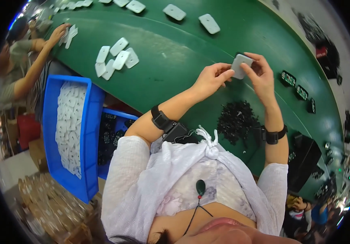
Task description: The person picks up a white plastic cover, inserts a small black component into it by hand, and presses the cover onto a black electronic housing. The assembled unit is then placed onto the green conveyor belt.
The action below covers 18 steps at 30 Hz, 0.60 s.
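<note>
Over the green work surface (175,53), both hands hold one small white plastic cover (240,67) with rounded corners. A dark edge shows along its far side; whether that is a second part I cannot tell. My left hand (209,83) pinches the cover's left edge between thumb and fingers. My right hand (263,77) grips it from the right, thumb on the face. Nearer my body lies a heap of small black parts (238,122). To the right, several black housings with green circuit boards (288,78) stand in a row.
Loose white covers (121,59) lie to the left, more (174,12) along the far side. A blue bin (95,99) of white pieces stands at left, beside another with black parts. A co-worker's hand (59,34) holds white pieces. A black box (305,162) sits right; cardboard cartons (49,203) lower left.
</note>
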Motion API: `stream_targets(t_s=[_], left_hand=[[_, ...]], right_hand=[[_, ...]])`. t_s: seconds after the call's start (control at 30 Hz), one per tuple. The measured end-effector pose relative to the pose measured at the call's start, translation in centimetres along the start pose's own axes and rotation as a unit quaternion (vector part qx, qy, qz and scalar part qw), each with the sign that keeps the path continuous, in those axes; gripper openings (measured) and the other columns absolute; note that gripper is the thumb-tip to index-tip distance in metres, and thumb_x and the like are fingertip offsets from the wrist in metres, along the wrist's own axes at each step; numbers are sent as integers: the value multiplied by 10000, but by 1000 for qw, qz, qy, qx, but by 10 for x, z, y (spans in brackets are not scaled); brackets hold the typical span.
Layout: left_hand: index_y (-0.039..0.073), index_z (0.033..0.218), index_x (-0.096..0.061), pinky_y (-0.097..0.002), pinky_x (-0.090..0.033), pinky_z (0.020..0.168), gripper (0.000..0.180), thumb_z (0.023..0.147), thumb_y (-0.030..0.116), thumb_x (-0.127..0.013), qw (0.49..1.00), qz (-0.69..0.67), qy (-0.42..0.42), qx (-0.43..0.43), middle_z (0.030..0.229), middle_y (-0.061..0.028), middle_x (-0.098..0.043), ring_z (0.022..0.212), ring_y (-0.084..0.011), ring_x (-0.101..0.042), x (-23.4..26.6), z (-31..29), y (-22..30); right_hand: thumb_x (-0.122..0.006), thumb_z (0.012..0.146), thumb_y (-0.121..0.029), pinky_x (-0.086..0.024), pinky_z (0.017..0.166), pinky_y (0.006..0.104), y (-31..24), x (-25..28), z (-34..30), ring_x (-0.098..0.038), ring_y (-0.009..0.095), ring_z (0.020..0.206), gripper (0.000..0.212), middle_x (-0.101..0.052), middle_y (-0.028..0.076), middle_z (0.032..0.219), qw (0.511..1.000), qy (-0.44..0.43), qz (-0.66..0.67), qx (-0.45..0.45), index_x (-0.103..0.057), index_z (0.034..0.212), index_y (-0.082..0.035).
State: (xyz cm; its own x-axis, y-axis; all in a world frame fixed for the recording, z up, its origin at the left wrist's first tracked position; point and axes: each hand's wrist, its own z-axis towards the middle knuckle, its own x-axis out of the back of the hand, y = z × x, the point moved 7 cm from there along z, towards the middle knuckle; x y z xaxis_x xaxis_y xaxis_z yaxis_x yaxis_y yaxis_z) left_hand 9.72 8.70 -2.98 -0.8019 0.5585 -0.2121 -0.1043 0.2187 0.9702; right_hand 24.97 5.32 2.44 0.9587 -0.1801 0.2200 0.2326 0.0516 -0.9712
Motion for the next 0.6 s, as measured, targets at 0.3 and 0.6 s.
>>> stream_targets(t_s=[0.3,0.6], left_hand=[[46,1023,-628,-419,-450,825,203,866,175,-630,714,567,326,-249,1007,-131,-623,934,-335,-569,165,-57,91],[75,1074,-635,-464,-483,779,444,911,478,-546,591,735,332,11,989,-173,-644,941,-366,-601,266,-81,80]], right_hand=[[-628,844,-21,-497,820,304,20,32,82,-631,189,906,330,-660,108,1005,952,-62,-299,-16,-593,1171,-46],[-661,828,-117,-513,833,345,59,45,138,-617,203,948,369,-654,114,1061,943,-189,-269,-56,-614,1190,-63]])
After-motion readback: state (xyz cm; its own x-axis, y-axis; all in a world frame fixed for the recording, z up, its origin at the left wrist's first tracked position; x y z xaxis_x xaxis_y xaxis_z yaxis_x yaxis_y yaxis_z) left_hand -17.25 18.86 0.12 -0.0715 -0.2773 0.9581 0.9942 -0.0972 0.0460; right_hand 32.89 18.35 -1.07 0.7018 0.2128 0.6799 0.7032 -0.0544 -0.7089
